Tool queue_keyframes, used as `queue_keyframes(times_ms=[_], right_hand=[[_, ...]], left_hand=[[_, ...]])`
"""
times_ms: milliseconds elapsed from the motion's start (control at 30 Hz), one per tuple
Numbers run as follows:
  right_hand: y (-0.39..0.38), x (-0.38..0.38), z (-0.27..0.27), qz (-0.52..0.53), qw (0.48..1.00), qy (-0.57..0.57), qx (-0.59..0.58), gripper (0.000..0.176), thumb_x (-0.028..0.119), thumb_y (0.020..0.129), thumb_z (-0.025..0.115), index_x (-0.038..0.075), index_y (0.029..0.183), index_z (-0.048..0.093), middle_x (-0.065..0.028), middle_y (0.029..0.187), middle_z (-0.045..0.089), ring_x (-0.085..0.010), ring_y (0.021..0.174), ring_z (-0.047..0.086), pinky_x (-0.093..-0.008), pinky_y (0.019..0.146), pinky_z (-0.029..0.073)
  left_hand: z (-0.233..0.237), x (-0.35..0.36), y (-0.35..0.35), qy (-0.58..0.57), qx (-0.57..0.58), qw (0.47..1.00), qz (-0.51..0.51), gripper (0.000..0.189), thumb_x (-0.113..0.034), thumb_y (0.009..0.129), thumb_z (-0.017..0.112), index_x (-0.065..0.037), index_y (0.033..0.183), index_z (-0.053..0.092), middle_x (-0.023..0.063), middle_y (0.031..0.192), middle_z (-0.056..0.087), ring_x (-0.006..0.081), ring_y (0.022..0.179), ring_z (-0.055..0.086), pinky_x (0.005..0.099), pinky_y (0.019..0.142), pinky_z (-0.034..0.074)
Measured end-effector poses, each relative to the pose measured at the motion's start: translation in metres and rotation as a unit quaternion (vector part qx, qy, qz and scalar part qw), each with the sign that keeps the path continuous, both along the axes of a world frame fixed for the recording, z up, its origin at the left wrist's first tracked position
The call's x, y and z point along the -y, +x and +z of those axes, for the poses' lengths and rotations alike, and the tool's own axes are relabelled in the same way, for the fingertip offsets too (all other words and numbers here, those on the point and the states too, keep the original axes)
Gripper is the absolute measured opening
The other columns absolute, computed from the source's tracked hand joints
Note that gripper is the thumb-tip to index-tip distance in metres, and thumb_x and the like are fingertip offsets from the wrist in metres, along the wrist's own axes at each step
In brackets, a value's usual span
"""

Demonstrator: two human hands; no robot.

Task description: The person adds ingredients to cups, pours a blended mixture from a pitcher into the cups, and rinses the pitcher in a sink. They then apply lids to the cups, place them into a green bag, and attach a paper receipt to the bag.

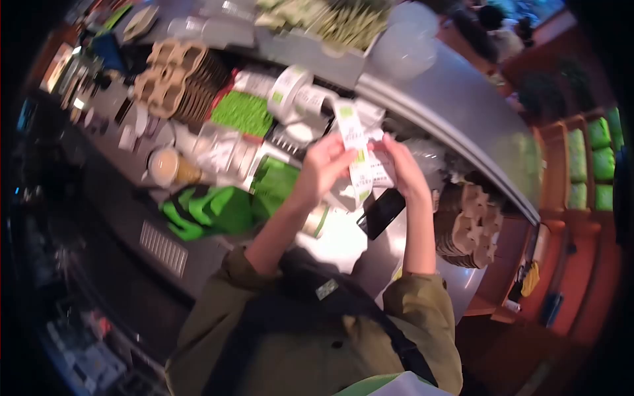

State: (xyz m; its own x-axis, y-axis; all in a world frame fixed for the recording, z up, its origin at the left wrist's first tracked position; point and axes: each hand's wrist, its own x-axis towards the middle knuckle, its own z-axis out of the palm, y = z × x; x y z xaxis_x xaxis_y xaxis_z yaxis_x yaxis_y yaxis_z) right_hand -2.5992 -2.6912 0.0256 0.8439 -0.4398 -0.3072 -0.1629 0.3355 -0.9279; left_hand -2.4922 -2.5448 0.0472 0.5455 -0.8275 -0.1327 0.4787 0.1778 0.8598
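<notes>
Between my two hands is a strip of printed labels, white with green patches, hanging upright. My left hand is closed, pinching the strip from the left with thumb and fingers. My right hand is closed too, its fingertips at the strip's right edge, where more printed white paper shows behind. Just beyond my hands a roll of labels stands on the counter. A dark flat device lies below my right hand. Left of my left forearm is a green bag.
Stacked cardboard cup carriers stand at the far left and at the right. A lidded drink cup is on the left counter, and a red-edged tray of green pieces lies near. A metal ledge runs along the back right.
</notes>
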Motion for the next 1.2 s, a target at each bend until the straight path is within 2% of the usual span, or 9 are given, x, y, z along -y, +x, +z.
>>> queue_keyframes(times_ms=[100, 233, 433, 633, 733, 933, 1000, 1100, 1200], right_hand=[[0.025, -0.018, -0.017, 0.145, 0.987, 0.020, 0.062, 0.025, 0.027, 0.088, 0.058, 0.003, 0.088, 0.064, 0.0026, 0.080, 0.061, -0.0047, 0.074, 0.052, -0.0214, 0.070, 0.042], [0.024, -0.047, -0.010, 0.110, 0.990, 0.026, 0.082, 0.014, 0.015, 0.084, 0.063, 0.005, 0.073, 0.062, 0.0045, 0.074, 0.059, -0.0034, 0.070, 0.049, -0.0194, 0.068, 0.039], [0.013, -0.071, -0.005, 0.102, 0.990, 0.017, 0.098, 0.011, 0.013, 0.083, 0.061, 0.004, 0.077, 0.064, 0.0027, 0.075, 0.060, -0.0037, 0.071, 0.051, -0.0198, 0.068, 0.040], [0.007, -0.086, -0.005, 0.075, 0.991, 0.011, 0.114, 0.010, 0.013, 0.083, 0.060, 0.004, 0.084, 0.065, 0.0019, 0.077, 0.061, -0.0048, 0.072, 0.053, -0.0204, 0.069, 0.042], [0.006, -0.090, -0.004, 0.059, 0.990, 0.031, 0.127, 0.010, 0.012, 0.082, 0.060, 0.003, 0.082, 0.065, 0.0003, 0.076, 0.062, -0.0054, 0.072, 0.054, -0.0214, 0.067, 0.042], [0.005, -0.092, -0.002, 0.065, 0.988, 0.032, 0.134, 0.012, 0.013, 0.081, 0.061, 0.003, 0.085, 0.066, 0.0006, 0.076, 0.062, -0.0050, 0.071, 0.053, -0.0212, 0.065, 0.042], [0.004, -0.094, -0.002, 0.039, 0.993, 0.022, 0.111, 0.013, 0.013, 0.080, 0.061, 0.002, 0.085, 0.066, 0.0012, 0.076, 0.061, -0.0045, 0.071, 0.052, -0.0208, 0.065, 0.041], [0.001, -0.092, -0.012, -0.004, 0.999, -0.010, 0.047, 0.013, 0.013, 0.081, 0.060, 0.002, 0.085, 0.066, 0.0024, 0.075, 0.061, -0.0039, 0.070, 0.051, -0.0203, 0.065, 0.040], [-0.003, -0.080, -0.033, -0.006, 0.998, -0.046, 0.049, 0.015, 0.011, 0.081, 0.058, 0.002, 0.090, 0.065, 0.0020, 0.078, 0.061, -0.0035, 0.068, 0.048, -0.0204, 0.064, 0.040]], left_hand=[[-0.011, -0.021, 0.013, 0.147, 0.140, 0.974, 0.096, 0.019, -0.008, 0.085, 0.062, 0.000, 0.094, 0.048, 0.0057, 0.079, 0.062, 0.0081, 0.064, 0.059, 0.0218, 0.053, 0.048], [-0.018, -0.043, 0.000, 0.099, 0.111, 0.973, 0.177, 0.025, -0.009, 0.083, 0.064, 0.000, 0.099, 0.047, 0.0045, 0.077, 0.060, 0.0086, 0.066, 0.059, 0.0212, 0.055, 0.049], [-0.010, -0.076, -0.027, 0.175, 0.248, 0.937, 0.172, 0.021, -0.003, 0.076, 0.070, 0.001, 0.095, 0.061, 0.0060, 0.082, 0.064, 0.0099, 0.074, 0.062, 0.0221, 0.063, 0.051], [-0.009, -0.084, -0.035, 0.137, 0.379, 0.885, 0.234, 0.013, 0.002, 0.078, 0.067, 0.003, 0.090, 0.062, 0.0078, 0.084, 0.065, 0.0097, 0.076, 0.061, 0.0220, 0.065, 0.050], [-0.007, -0.087, -0.037, 0.115, 0.380, 0.887, 0.236, 0.011, 0.003, 0.077, 0.067, 0.002, 0.086, 0.063, 0.0084, 0.083, 0.065, 0.0101, 0.077, 0.061, 0.0225, 0.066, 0.051], [-0.016, -0.091, -0.026, 0.034, 0.615, 0.746, 0.254, 0.023, 0.008, 0.065, 0.068, -0.005, 0.084, 0.065, 0.0080, 0.080, 0.064, 0.0173, 0.071, 0.063, 0.0239, 0.059, 0.050], [-0.015, -0.092, -0.028, 0.043, 0.603, 0.757, 0.249, 0.021, 0.007, 0.066, 0.067, -0.006, 0.082, 0.065, 0.0057, 0.076, 0.062, 0.0192, 0.070, 0.060, 0.0300, 0.066, 0.051], [0.007, -0.106, -0.038, 0.051, 0.676, 0.706, 0.205, 0.014, 0.003, 0.069, 0.063, -0.008, 0.078, 0.064, 0.0035, 0.070, 0.058, 0.0211, 0.070, 0.058, 0.0394, 0.071, 0.048], [0.074, -0.149, -0.049, -0.072, 0.638, 0.765, -0.047, 0.006, -0.004, 0.070, 0.061, -0.010, 0.070, 0.062, 0.0014, 0.065, 0.055, 0.0215, 0.071, 0.057, 0.0418, 0.067, 0.040]])
